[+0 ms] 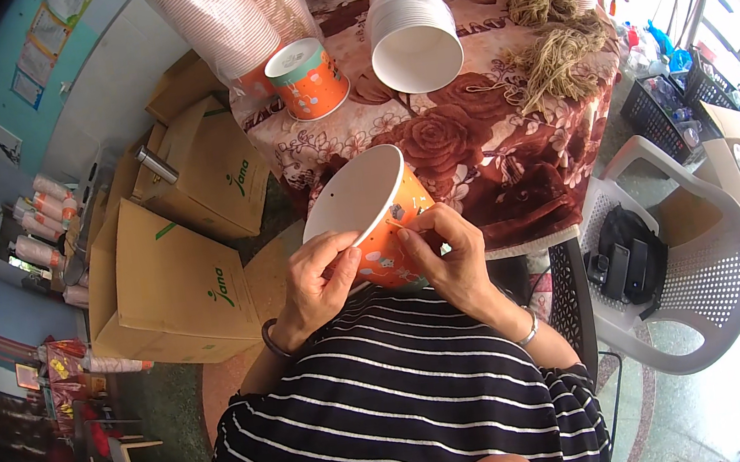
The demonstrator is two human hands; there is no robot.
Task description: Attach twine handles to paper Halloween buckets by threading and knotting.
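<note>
An orange printed paper bucket (388, 249) with a white inside is tilted over my lap, its mouth facing up and left. A small dark hole shows in its inner wall. My left hand (319, 279) is closed on the near rim, fingers at the inside and thumb by the outer wall. My right hand (448, 247) is at the outer wall just under the rim, thumb and forefinger pinched together. A short, thin tan string (395, 223) shows at those fingertips; the rest of it is hidden.
Ahead stands a table with a flowered red cloth (446, 134). On it are an upside-down orange bucket (312, 81), nested white buckets (416, 54), tall bagged stacks (211, 24) and bundles of tan string (557, 65). Cardboard boxes (176, 287) stand left, a plastic chair (715, 253) right.
</note>
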